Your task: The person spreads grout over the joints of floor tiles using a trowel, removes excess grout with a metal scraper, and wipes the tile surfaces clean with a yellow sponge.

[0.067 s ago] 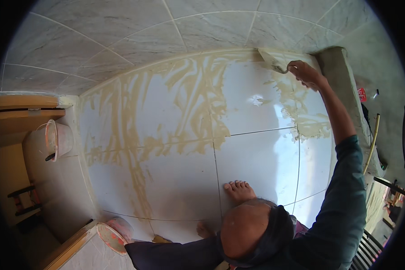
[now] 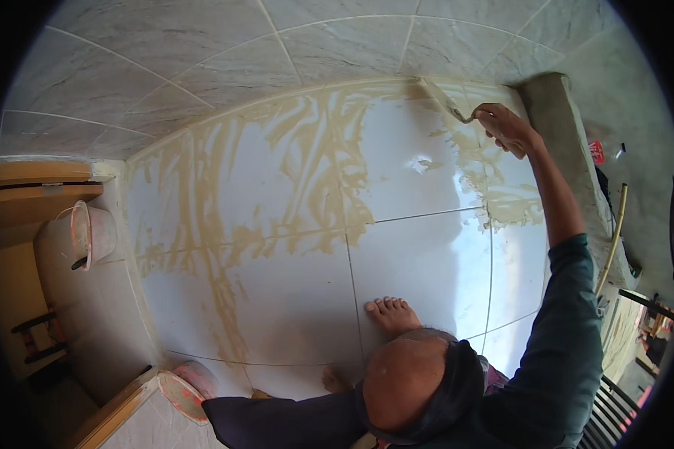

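My right hand [image 2: 505,127] is closed around the handle of a trowel [image 2: 448,103], at the far right of the tiled floor. The trowel's thin blade reaches left, its tip at the seam where floor meets wall. Beneath and around the blade, beige grout [image 2: 472,153] is smeared over the white tiles and their joints. A wide, streaky layer of the same grout [image 2: 296,153] covers the far left tiles. My left hand is out of view.
My bare foot [image 2: 394,314] and bent knees are near the front. A bucket [image 2: 101,233] stands at the left and another bucket [image 2: 186,391] at the lower left. A raised cement ledge [image 2: 554,112] bounds the floor at right. Marbled wall tiles [image 2: 225,60] rise beyond.
The whole view has shifted slightly, so things sit a little further left. The trowel blade has turned a little and looks narrower, and more of its handle shows below my right hand.
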{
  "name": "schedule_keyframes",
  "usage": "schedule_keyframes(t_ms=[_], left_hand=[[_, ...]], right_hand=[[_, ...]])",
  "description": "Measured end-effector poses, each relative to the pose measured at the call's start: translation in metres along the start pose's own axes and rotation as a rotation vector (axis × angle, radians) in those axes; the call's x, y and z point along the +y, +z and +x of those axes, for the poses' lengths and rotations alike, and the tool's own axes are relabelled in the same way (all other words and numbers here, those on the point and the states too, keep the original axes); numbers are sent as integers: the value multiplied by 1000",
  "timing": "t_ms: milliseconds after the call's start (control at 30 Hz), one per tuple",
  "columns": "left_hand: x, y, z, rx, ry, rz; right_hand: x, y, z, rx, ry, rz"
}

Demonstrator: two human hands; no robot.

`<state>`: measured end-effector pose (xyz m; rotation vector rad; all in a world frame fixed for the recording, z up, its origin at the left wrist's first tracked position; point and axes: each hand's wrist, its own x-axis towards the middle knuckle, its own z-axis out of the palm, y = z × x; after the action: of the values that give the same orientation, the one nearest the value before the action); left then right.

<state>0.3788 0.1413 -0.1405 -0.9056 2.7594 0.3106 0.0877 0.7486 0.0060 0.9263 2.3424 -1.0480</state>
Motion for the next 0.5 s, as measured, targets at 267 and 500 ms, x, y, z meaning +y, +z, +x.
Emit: schedule_keyframes(t_ms=[267,500], left_hand=[[5,-4,16,-42,71,-41],[2,-13,24,-56,104,-28]], right_hand=[[61,-5,38,128,11,170],[-53,114,67,140,-96,-15]])
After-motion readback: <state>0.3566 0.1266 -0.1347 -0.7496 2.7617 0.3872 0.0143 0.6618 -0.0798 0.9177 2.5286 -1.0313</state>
